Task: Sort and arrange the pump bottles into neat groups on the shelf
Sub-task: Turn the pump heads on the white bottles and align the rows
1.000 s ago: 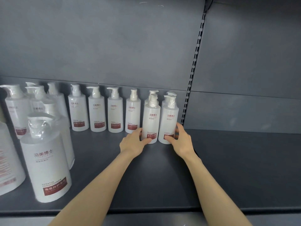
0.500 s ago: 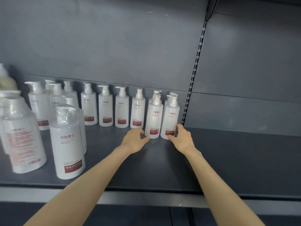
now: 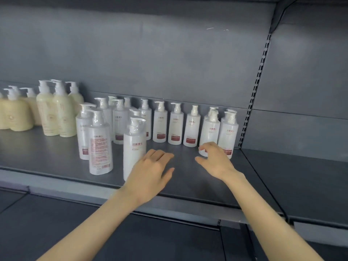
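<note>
Bottles (image 3: 228,131), four clustered, behind right hand (image 3: 216,161); left hand (image 3: 152,171) spread flat.

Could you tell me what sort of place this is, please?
Probably a shop aisle or stockroom. The grey metal shelf hangs on a slotted upright, as store racking does, and it holds many identical white pump bottles beside a group of cream bottles.

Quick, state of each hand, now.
Left hand: open, fingers spread, holding nothing.
Right hand: open, fingers loosely bent before the front white pump bottle, gripping nothing.
</note>
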`<state>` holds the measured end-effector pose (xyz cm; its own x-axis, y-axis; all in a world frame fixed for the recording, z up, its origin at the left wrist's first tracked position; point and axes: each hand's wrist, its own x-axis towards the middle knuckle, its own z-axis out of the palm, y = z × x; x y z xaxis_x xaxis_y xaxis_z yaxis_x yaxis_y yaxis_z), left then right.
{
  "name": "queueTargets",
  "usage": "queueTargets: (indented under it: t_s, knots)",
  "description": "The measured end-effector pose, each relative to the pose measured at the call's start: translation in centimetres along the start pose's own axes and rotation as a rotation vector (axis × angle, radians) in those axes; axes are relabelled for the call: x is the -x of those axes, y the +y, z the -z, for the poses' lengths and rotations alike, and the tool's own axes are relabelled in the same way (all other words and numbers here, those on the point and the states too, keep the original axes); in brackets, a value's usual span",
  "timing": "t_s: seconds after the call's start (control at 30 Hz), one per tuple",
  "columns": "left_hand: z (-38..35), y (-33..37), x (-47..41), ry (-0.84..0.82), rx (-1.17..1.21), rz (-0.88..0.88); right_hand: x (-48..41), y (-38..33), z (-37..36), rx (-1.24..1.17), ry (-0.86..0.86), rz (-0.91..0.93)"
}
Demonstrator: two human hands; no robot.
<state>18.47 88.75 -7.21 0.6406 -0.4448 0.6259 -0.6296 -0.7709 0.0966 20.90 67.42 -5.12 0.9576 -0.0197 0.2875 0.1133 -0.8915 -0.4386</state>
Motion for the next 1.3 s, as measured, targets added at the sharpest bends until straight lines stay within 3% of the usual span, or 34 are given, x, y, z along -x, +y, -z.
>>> queueTargets:
  t_s: [0.3,0.47,0.63,0.9,1.07,1.3]
  knots:
    - [4.4,-8.0,6.2,0.164,0.141,0.121,1.7,-8.8,-4.8,-0.295,0.017,0.066]
    - [3.8,-12.0,7.1,0.155,0.265,0.161,2.7,-12.0,-7.1,-0.548,0.024,0.001]
    - [2.9,-13.4,7.2,0.067,0.403,0.128,2.8,-14.1,-8.8,-0.653,0.033,-0.033]
    - [0.7,-12.0,5.0,-0.004,0.585,0.138,3.0,-12.5,-7.9,-0.64,0.218,-0.132]
    - [-1.5,-10.5,1.9,-0.035,0.67,0.272,2.1,-10.4,-7.4,-0.588,0.282,-0.171]
    - [-3.1,-10.4,-1.2,-0.036,0.483,0.404,0.1,-7.9,-7.2,-0.584,0.285,-0.172]
